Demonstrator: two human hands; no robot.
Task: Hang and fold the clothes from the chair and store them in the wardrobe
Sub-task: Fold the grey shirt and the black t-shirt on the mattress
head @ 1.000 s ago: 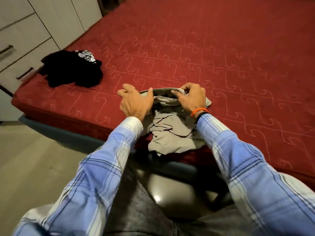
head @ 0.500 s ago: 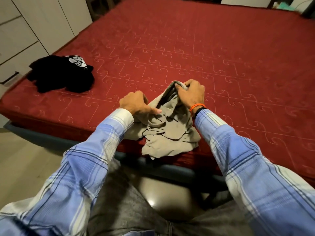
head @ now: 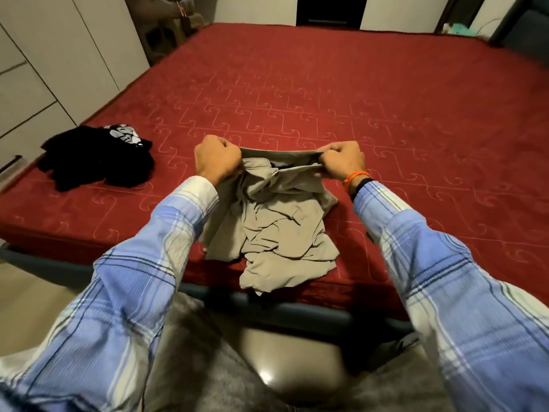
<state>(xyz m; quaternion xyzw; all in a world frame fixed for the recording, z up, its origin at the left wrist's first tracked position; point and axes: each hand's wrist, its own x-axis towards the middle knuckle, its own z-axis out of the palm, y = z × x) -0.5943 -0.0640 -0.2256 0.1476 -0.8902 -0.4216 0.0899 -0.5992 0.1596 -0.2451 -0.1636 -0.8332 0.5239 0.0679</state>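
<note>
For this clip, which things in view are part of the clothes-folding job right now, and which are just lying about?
In the job:
- beige garment, waistband stretched between both hands
- left hand and right hand, gripping it
- black garment, heaped on the bed
- white wardrobe

Lying about:
- red bed, work surface only
- orange wristband

Red quilted mattress (head: 356,114); dark doorway (head: 326,10) beyond; glossy floor (head: 285,367).

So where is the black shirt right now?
In the head view, the black shirt lies bunched on the red bed, near its left corner, left of the left hand.
</note>
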